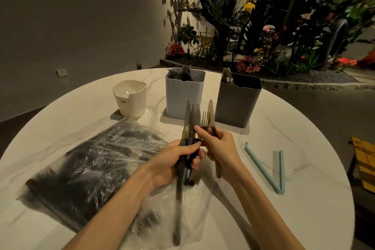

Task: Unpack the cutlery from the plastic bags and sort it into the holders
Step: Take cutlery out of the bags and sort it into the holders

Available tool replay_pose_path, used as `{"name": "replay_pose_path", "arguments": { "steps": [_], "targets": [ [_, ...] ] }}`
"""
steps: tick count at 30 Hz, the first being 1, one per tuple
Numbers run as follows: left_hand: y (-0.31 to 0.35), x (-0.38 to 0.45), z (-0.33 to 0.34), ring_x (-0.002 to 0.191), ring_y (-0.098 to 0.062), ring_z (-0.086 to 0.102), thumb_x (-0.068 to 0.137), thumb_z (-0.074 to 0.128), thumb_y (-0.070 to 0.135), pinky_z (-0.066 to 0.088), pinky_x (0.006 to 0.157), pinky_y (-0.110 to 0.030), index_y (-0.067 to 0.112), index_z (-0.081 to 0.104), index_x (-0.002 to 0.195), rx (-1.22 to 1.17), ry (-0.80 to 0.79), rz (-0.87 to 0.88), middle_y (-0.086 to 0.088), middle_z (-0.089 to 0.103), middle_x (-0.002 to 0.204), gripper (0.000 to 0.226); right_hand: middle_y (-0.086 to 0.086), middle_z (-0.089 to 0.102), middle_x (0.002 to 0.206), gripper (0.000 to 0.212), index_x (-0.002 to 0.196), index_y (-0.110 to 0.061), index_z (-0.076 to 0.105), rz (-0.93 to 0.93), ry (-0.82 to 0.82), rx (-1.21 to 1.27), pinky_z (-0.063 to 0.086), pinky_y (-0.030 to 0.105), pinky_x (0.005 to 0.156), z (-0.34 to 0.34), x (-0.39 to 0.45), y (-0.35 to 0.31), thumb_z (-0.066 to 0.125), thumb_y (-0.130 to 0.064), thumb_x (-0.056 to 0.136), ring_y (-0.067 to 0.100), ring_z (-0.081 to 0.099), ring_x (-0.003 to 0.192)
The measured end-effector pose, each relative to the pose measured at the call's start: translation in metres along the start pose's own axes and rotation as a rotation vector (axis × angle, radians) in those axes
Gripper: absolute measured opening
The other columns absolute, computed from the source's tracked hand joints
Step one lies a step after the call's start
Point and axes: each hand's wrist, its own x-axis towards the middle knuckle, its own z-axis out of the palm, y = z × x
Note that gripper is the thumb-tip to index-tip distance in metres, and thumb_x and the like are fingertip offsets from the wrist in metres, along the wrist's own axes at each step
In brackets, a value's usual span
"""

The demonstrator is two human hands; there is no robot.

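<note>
- head view: we stand at the sorting step. our left hand (178,160) has its fingers curled tight round a bundle of dark cutlery (187,128), tips pointing away from us, handles running down over the clear plastic bag (97,164).
- our right hand (220,144) pinches a fork (205,121) at its neck, thumb and forefinger closed on it, and seems also to hold a paler piece whose handle shows below the palm; the fork sits just beside the bundle.
- three holders stand beyond the hands: a white holder (132,100) on the left in which we see no cutlery, a light blue holder (183,97) in the middle with dark pieces in it, a grey holder (238,103) on the right with a few pieces.
- the bag looks well filled, so we judge the task far from done.
- next we need to draw the fork clear of the bundle and carry it to the holder of its kind; which one takes forks we cannot tell.
- a pale blue bag clip (267,170) lies open on the round table (304,128).
</note>
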Motion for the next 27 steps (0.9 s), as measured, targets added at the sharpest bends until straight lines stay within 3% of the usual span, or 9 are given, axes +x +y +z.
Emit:
{"name": "replay_pose_path", "arguments": {
  "steps": [2, 5, 7, 11, 14, 18, 27],
  "targets": [
    [0.001, 0.0, -0.001, 0.091, -0.026, 0.072, 0.096, 0.063, 0.014, 0.06, 0.079, -0.034, 0.0, 0.057, 0.131, 0.035, 0.034, 0.012, -0.019, 0.073, 0.108, 0.038, 0.004, 0.073, 0.075, 0.03, 0.093, -0.008, 0.073, 0.028, 0.004, 0.059, 0.055, 0.031, 0.056, -0.004, 0.001, -0.001, 0.074, -0.038, 0.09, 0.014, 0.069, 0.064],
    [0.002, -0.004, 0.003, 0.106, -0.034, 0.072, 0.098, 0.061, 0.014, 0.06, 0.09, -0.043, 0.006, 0.057, 0.128, 0.012, 0.033, -0.003, -0.02, 0.073, 0.116, 0.031, 0.012, 0.075, 0.085, 0.029, 0.095, -0.003, 0.072, 0.051, -0.028, 0.157, 0.056, 0.024, 0.058, -0.008, 0.0, -0.005, 0.076, -0.032, 0.089, 0.022, 0.075, 0.075],
    [0.003, -0.005, 0.004, 0.098, -0.03, 0.074, 0.098, 0.061, 0.015, 0.061, 0.085, -0.04, 0.007, 0.059, 0.123, 0.043, 0.032, -0.012, -0.019, 0.074, 0.113, 0.027, 0.01, 0.074, 0.083, 0.032, 0.095, -0.004, 0.073, 0.046, -0.019, 0.15, 0.056, 0.023, 0.062, -0.007, -0.001, -0.006, 0.078, -0.034, 0.086, 0.023, 0.074, 0.078],
    [0.001, -0.004, 0.0, 0.078, -0.02, 0.066, 0.096, 0.067, 0.018, 0.056, 0.073, -0.031, 0.001, 0.061, 0.127, 0.107, -0.05, -0.051, -0.018, 0.072, 0.106, 0.036, -0.009, 0.066, 0.063, 0.031, 0.09, -0.013, 0.077, 0.037, 0.024, 0.091, 0.051, 0.039, 0.079, -0.007, 0.001, -0.006, 0.082, -0.041, 0.079, 0.016, 0.061, 0.077],
    [-0.002, -0.002, -0.002, 0.07, -0.017, 0.062, 0.095, 0.069, 0.021, 0.053, 0.067, -0.028, 0.002, 0.066, 0.124, 0.205, -0.069, -0.057, -0.015, 0.07, 0.097, 0.035, -0.006, 0.068, 0.065, 0.029, 0.086, -0.01, 0.076, 0.035, 0.065, 0.116, 0.043, 0.032, 0.066, -0.011, 0.002, -0.007, 0.084, -0.037, 0.078, 0.012, 0.053, 0.069],
    [-0.004, 0.001, -0.003, 0.067, -0.016, 0.059, 0.095, 0.068, 0.019, 0.05, 0.064, -0.027, 0.002, 0.067, 0.124, 0.226, -0.094, -0.047, -0.014, 0.066, 0.094, 0.033, -0.013, 0.057, 0.052, 0.029, 0.088, -0.007, 0.074, 0.055, 0.063, 0.136, 0.032, 0.026, 0.058, -0.017, 0.005, -0.007, 0.081, -0.034, 0.082, 0.009, 0.04, 0.059],
    [-0.003, 0.001, -0.005, 0.063, -0.013, 0.05, 0.097, 0.066, 0.02, 0.045, 0.059, -0.023, 0.004, 0.068, 0.125, 0.214, -0.182, -0.083, -0.007, 0.058, 0.083, 0.031, -0.005, 0.068, 0.081, 0.026, 0.097, -0.013, 0.069, 0.048, 0.056, 0.071, 0.039, 0.029, 0.074, -0.014, 0.006, -0.009, 0.058, -0.036, 0.101, 0.01, 0.057, 0.084]
  ]
}}
